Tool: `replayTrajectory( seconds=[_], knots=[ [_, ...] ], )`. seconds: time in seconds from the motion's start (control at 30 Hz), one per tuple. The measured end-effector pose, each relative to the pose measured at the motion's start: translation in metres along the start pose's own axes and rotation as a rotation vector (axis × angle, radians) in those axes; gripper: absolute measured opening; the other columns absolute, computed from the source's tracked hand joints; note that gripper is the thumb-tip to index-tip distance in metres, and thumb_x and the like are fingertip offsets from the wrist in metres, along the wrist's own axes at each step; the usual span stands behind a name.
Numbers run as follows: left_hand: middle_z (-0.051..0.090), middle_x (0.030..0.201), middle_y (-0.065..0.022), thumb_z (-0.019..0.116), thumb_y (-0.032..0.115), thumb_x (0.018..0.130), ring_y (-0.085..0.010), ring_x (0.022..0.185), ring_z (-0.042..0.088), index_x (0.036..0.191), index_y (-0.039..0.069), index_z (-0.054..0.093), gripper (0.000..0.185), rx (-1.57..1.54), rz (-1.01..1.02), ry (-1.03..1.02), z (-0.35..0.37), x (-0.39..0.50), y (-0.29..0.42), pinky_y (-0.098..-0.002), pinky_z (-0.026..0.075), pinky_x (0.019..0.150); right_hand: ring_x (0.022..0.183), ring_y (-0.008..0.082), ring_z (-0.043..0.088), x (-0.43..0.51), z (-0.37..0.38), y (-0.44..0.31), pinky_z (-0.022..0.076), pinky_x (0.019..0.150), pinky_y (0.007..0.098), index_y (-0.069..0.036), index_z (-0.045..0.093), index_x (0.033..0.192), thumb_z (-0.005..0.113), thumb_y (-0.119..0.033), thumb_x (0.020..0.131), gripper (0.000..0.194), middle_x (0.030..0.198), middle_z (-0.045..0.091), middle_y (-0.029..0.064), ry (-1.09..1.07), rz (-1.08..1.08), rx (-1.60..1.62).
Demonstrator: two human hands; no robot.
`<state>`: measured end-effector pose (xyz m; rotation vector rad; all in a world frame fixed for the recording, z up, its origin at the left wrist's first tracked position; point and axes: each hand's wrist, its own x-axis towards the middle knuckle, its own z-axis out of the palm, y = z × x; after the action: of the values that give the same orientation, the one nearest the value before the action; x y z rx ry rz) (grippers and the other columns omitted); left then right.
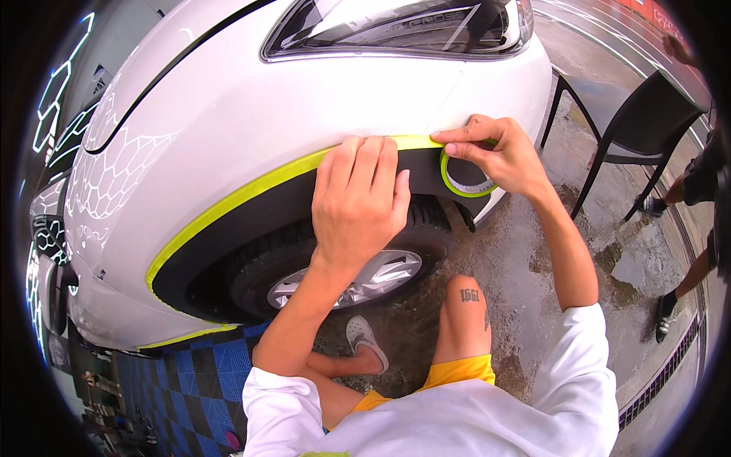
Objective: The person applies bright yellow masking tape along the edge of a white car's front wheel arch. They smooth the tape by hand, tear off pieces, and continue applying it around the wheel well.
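Along the white car fender [240, 120], a strip of yellow-green masking tape [228, 205] follows the edge above the black wheel-arch trim [211, 240]. My left hand [360, 188] presses its fingertips on the tape over the top of the arch, holding nothing. To its right, my right hand [497, 151] pinches the tape roll [448, 177], which hangs below the fingers in front of the trim. The tape runs from the strip to that hand. Below the arch is the tire [428, 223] with a silver alloy wheel [394, 271], partly hidden by my left arm.
The headlight [400, 34] is above my hands. A black chair [645, 120] stands at the right on wet concrete [525, 320]. Another person's legs [679, 285] show at the far right, near a floor drain grate [657, 383]. Blue and black floor tiles [194, 377] lie lower left.
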<state>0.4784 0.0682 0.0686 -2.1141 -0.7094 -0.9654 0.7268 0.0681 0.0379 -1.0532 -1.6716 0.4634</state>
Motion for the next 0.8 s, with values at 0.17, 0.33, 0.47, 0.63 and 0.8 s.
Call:
replayTrajectory(
  seconds=[0.17, 0.33, 0.47, 0.63, 0.8],
  knots=[
    [0.071, 0.116, -0.0081, 0.084, 0.016, 0.082, -0.0294, 0.114, 0.067, 0.117, 0.004, 0.076, 0.038, 0.007, 0.008, 0.010, 0.003, 0.000, 0.000, -0.0440, 0.055, 0.096, 0.069, 0.0098, 0.046, -0.001, 0.002, 0.001, 0.0373, 0.066, 0.0296, -0.016, 0.086, 0.121, 0.084, -0.015, 0.094, 0.027, 0.073, 0.057, -0.0011, 0.006, 0.020, 0.019],
    [0.071, 0.113, -0.0068, 0.083, 0.012, 0.083, -0.0272, 0.112, 0.068, 0.115, 0.004, 0.078, 0.034, 0.005, 0.016, 0.037, 0.002, 0.001, -0.001, -0.0418, 0.056, 0.094, 0.070, 0.0090, 0.049, -0.003, 0.001, -0.001, 0.0384, 0.064, 0.0289, -0.014, 0.086, 0.120, 0.083, -0.015, 0.095, 0.025, 0.076, 0.063, 0.0003, 0.028, -0.004, 0.007],
    [0.072, 0.109, -0.0052, 0.083, 0.009, 0.085, -0.0256, 0.108, 0.070, 0.111, 0.005, 0.079, 0.027, 0.025, 0.017, 0.085, 0.008, 0.000, -0.003, -0.0401, 0.057, 0.092, 0.071, 0.0085, 0.052, -0.003, -0.003, -0.010, 0.0396, 0.064, 0.0291, -0.012, 0.086, 0.118, 0.083, -0.014, 0.096, 0.023, 0.078, 0.067, 0.0015, 0.016, 0.039, -0.026],
    [0.073, 0.106, -0.0039, 0.083, 0.005, 0.085, -0.0243, 0.105, 0.071, 0.109, 0.005, 0.080, 0.024, 0.063, 0.023, 0.110, 0.010, 0.002, -0.002, -0.0389, 0.057, 0.088, 0.073, 0.0090, 0.059, -0.001, 0.001, -0.004, 0.0468, 0.068, 0.0285, -0.013, 0.087, 0.115, 0.084, -0.016, 0.094, 0.022, 0.086, 0.078, 0.0043, 0.031, 0.039, 0.031],
    [0.073, 0.105, -0.0035, 0.084, 0.003, 0.082, -0.0240, 0.103, 0.070, 0.108, 0.006, 0.080, 0.027, 0.086, 0.065, 0.149, 0.019, 0.002, -0.004, -0.0390, 0.057, 0.087, 0.077, 0.0085, 0.066, -0.001, 0.003, -0.001, 0.0516, 0.073, 0.0270, -0.013, 0.088, 0.113, 0.084, -0.018, 0.094, 0.021, 0.093, 0.084, 0.0063, 0.044, 0.048, 0.081]
  ],
)
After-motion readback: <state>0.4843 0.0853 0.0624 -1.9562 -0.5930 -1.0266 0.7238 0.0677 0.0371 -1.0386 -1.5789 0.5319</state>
